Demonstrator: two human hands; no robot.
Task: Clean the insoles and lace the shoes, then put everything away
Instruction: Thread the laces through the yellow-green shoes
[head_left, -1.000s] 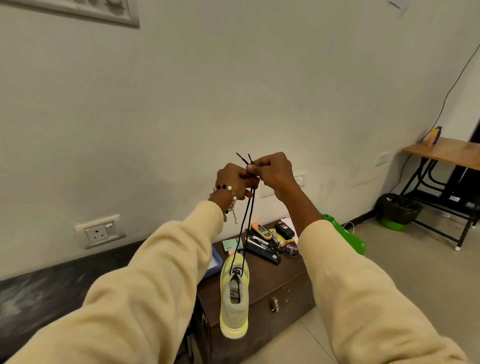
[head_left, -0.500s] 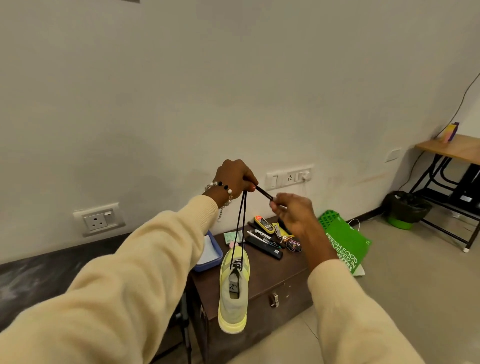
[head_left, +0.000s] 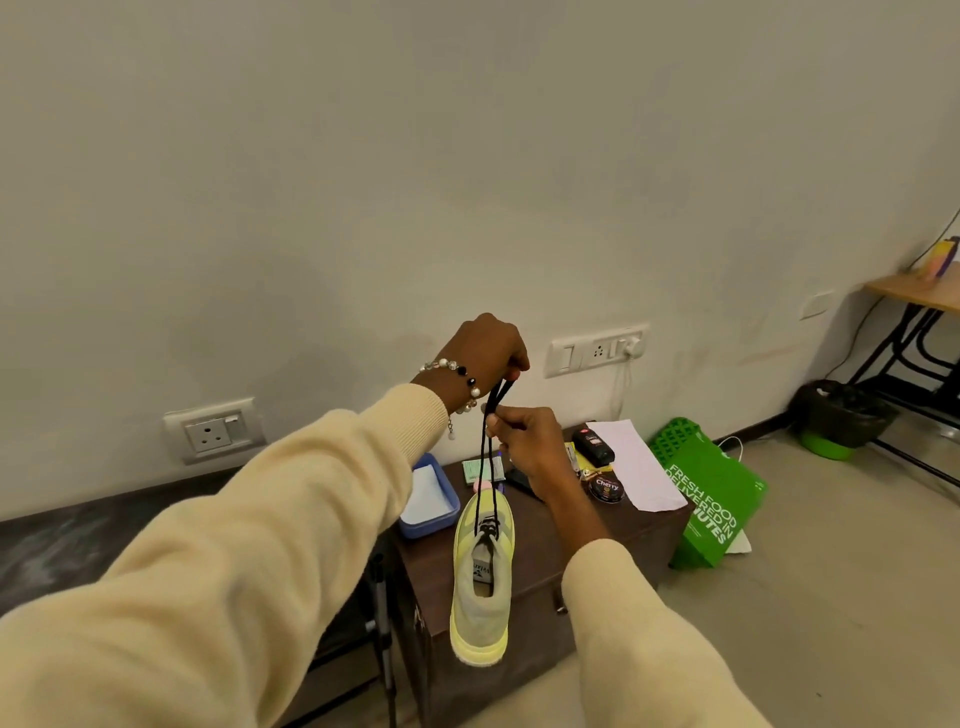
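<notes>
Pale wall (head_left: 467, 156), beige floor (head_left: 831, 597), wooden side table (head_left: 919, 291).

Dark brown wooden trunk (head_left: 524, 571), set against the wall, lid serving as the work surface. On the lid: a blue tray (head_left: 431, 496) with white paper inside at the end left of the trunk's latch; a small green-printed packet (head_left: 482, 470) just beside the tray; a round black polish tin (head_left: 607, 488) lettered "Cherry" toward the right; a black bottle (head_left: 593, 445) lying behind the tin; and a white sheet of paper (head_left: 636, 462) at the right end, overhanging the edge. Floor (head_left: 831, 597), to the right of the trunk: a green carrier bag (head_left: 711, 499) leaning against the trunk's side.
</notes>
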